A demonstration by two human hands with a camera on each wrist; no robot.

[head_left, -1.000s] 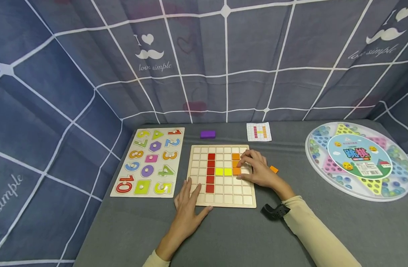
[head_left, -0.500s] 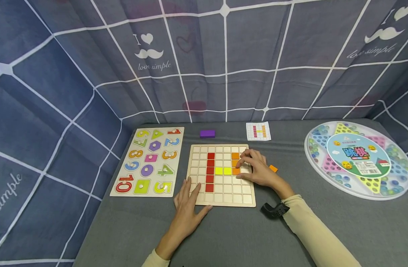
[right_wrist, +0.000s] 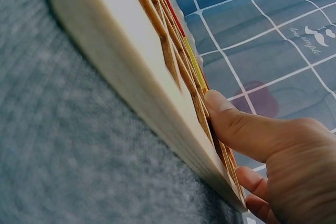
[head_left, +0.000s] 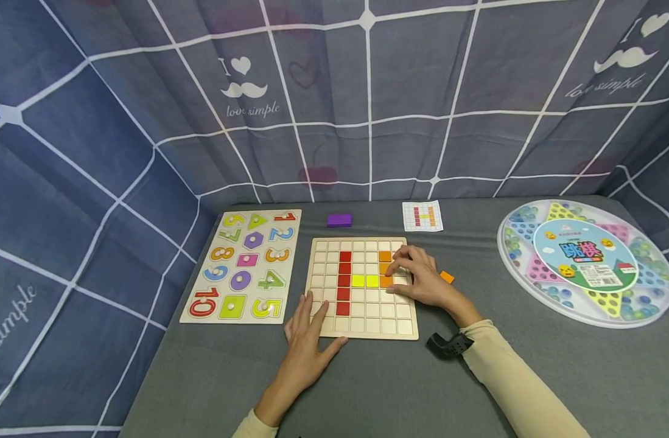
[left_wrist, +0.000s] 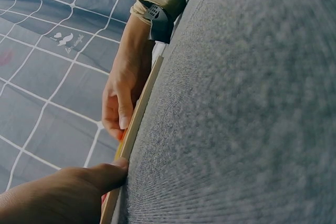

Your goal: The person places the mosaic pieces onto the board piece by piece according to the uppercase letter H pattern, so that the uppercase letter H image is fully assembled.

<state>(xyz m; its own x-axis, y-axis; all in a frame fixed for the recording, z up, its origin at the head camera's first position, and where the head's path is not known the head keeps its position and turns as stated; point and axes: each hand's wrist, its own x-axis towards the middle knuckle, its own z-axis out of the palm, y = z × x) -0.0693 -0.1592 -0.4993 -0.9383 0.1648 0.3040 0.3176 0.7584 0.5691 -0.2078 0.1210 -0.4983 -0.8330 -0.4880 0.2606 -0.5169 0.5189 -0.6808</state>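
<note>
A wooden grid board point(head_left: 364, 328) lies on the grey cloth. In it stand a column of red tiles point(head_left: 343, 280), two yellow tiles point(head_left: 364, 280) and a column of orange tiles point(head_left: 385, 257). My right hand point(head_left: 422, 280) bends over the board's right side, thumb and index finger pinching the lowest visible orange tile point(head_left: 386, 281). In the right wrist view the thumb point(right_wrist: 236, 124) reaches over the grid ridges. My left hand point(head_left: 305, 350) rests with spread fingers on the board's front left corner. Beyond the right hand lies a loose orange tile point(head_left: 447, 277), partly hidden.
Left of the board lies a number and shape puzzle point(head_left: 241, 271). Behind it are a purple block point(head_left: 339, 221) and a pattern card point(head_left: 422, 216) with a red, yellow and orange figure. A round Chinese checkers set point(head_left: 586, 261) sits at the right. A hanging checked cloth point(head_left: 334, 152) borders the table.
</note>
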